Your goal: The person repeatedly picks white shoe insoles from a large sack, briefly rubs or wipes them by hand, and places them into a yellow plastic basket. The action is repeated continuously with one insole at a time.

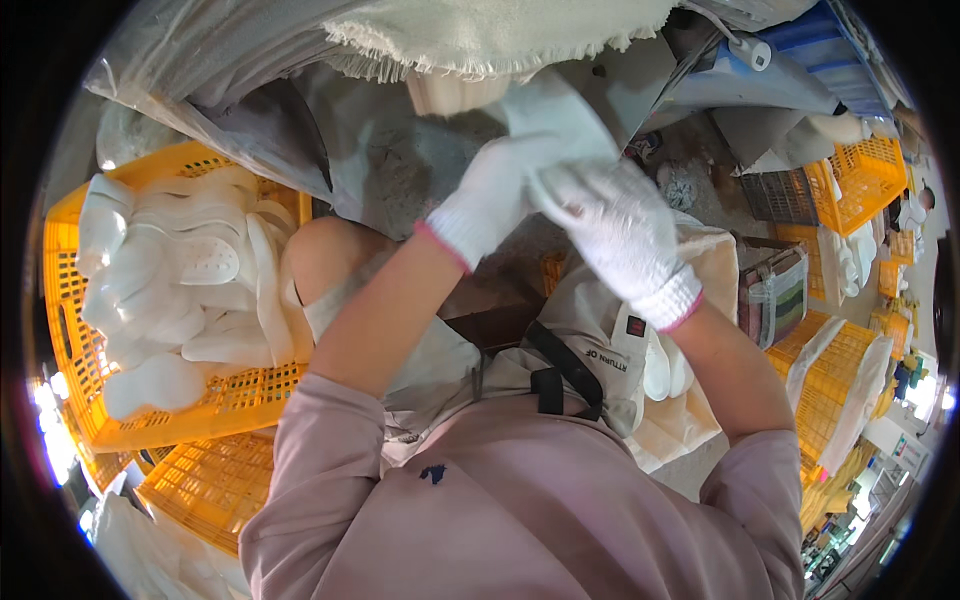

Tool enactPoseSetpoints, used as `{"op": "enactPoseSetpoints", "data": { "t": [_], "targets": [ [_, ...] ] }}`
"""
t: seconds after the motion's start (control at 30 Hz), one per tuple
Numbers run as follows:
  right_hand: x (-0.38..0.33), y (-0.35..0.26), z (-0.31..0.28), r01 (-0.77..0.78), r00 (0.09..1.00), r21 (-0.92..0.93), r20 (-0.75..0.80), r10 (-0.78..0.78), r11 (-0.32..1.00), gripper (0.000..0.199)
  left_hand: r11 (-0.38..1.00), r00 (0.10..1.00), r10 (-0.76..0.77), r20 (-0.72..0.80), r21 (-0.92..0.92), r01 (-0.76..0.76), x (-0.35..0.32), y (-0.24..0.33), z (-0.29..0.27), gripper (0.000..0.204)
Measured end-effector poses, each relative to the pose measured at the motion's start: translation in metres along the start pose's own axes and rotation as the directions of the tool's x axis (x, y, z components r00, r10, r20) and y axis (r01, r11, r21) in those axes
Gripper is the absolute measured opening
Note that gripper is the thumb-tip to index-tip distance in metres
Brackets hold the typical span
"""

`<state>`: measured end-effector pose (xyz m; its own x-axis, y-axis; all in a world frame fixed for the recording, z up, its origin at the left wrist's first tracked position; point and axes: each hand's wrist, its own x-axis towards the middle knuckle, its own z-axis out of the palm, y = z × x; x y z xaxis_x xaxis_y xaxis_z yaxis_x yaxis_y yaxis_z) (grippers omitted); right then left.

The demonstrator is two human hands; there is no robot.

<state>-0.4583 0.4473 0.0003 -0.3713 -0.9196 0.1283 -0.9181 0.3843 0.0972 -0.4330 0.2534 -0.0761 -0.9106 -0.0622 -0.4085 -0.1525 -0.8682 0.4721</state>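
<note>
Both my hands wear white knitted gloves with pink cuff edges. My left hand [490, 195] is closed on the lower left of a smooth white curved piece [565, 120], smeared by motion, so its exact kind cannot be told. Against the lower right part of the same piece, my right hand [630, 235] presses with curled fingers. Directly above hangs a thick pale cloth with a frayed fringe [500, 45], close to the piece's upper end. A pale block-like part [455, 95] juts out below that fringe.
On my left, a yellow plastic crate [75, 345] holds several white shoe-sole-like pieces [205, 260], one with small holes. More white pieces [665, 368] lie in a cream cloth sack [705, 265] at my right leg. Yellow crates [830, 385] stack up farther right.
</note>
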Motion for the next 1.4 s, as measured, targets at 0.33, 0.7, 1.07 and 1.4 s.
{"op": "enactPoseSetpoints", "data": {
  "t": [0.33,0.7,1.07,1.4],
  "targets": [
    [0.091,-0.053,-0.002,-0.076,0.945,0.388,-0.267,0.191,0.919,0.017,0.881,0.897,0.442,-0.027,0.201,-0.428,0.051,0.010,-0.077,0.059],
    [0.106,-0.054,0.019,-0.151,0.897,0.503,-0.291,0.332,0.851,0.029,0.459,0.647,0.762,-0.002,0.707,-0.538,0.008,0.000,-0.051,0.045],
    [0.107,-0.047,-0.017,-0.547,0.826,0.830,0.557,0.093,-0.109,0.086,0.908,0.979,0.203,-0.025,-0.370,-0.198,0.005,0.030,-0.032,0.043],
    [0.037,-0.057,-0.002,-0.411,0.870,0.817,0.485,0.095,-0.404,0.072,0.668,0.745,0.638,-0.194,0.620,-0.411,-0.001,-0.009,-0.066,0.030]
  ]
}}
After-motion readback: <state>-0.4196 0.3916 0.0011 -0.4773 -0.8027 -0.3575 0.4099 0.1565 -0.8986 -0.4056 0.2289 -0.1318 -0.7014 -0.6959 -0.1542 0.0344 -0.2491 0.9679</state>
